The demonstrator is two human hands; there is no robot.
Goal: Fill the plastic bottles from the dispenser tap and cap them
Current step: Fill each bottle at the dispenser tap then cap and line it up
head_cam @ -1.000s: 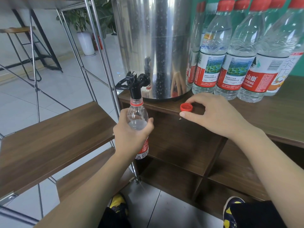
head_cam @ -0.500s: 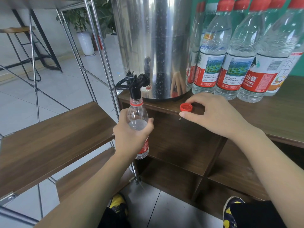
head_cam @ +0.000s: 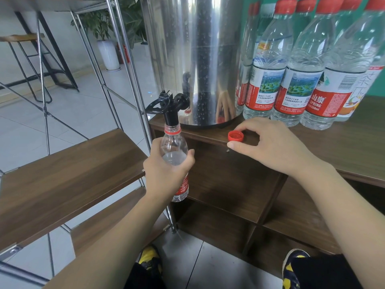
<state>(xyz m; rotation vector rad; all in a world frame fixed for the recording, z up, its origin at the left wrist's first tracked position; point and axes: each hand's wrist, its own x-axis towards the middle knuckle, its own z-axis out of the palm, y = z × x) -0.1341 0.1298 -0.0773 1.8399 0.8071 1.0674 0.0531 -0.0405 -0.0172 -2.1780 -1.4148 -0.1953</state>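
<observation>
The left hand (head_cam: 166, 171) grips the plastic bottle (head_cam: 174, 155) upright, its open mouth right under the black dispenser tap (head_cam: 169, 105); water fills it to the shoulder. The right hand (head_cam: 268, 146) rests on the tabletop (head_cam: 343, 142) edge, thumb and forefinger lightly round the loose red cap (head_cam: 235, 136) at the bottle's 3 o'clock. The steel dispenser (head_cam: 198, 59) stands at 12 o'clock of the cap. Capped bottles (head_cam: 302, 65) crowd at 1 o'clock, labels reading "SPRING 550ml". A metal rack post (head_cam: 129, 80) stands just left of the tap; wooden shelf (head_cam: 62, 170) at 9 o'clock.
</observation>
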